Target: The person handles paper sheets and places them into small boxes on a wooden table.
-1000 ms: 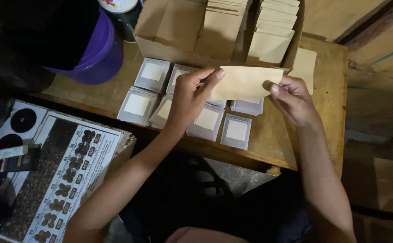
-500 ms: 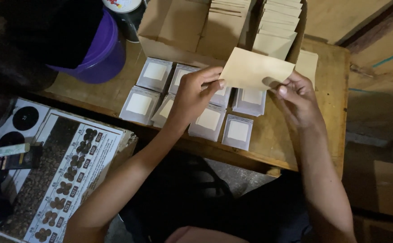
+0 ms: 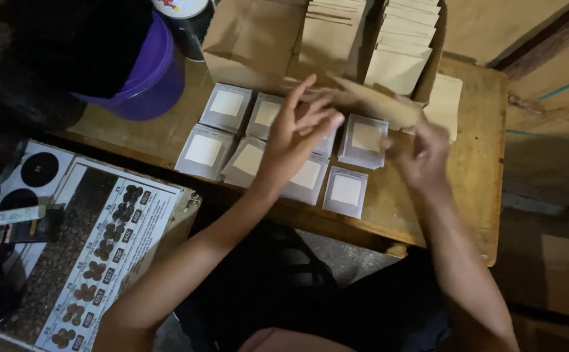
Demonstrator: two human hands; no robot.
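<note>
Brown paper is what both hands are working with: a flat kraft envelope (image 3: 379, 101) is being held above the wooden tabletop (image 3: 473, 163), tilted almost edge-on to the camera. The right hand (image 3: 421, 153) is pinching its near end, fingers closed on the paper. The left hand (image 3: 297, 130) is lying with fingers spread and open, fingertips touching the envelope's far end. Below them, white square packets (image 3: 206, 151) are lying in rows on the tabletop. Behind, a cardboard box (image 3: 252, 39) is holding more upright envelopes, beside a purple bucket (image 3: 144, 78).
</note>
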